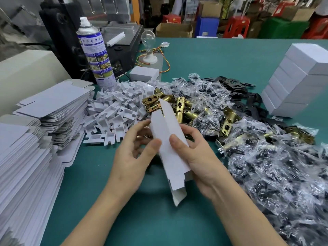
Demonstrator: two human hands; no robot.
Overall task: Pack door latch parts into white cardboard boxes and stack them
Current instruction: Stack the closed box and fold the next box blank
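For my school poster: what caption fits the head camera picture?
Left hand and right hand hold a white box near brass latches on a green table.

Both hands are in the middle of the frame holding one half-folded white carton [168, 139]. The left hand [131, 157] and right hand [197, 157] each pinch a side, thumbs on the front. Brass latches [182, 107] are piled just behind it on the green table [142, 219]. Flat box blanks [35, 139] are stacked along the left edge, and closed white boxes [298, 82] are stacked at upper right.
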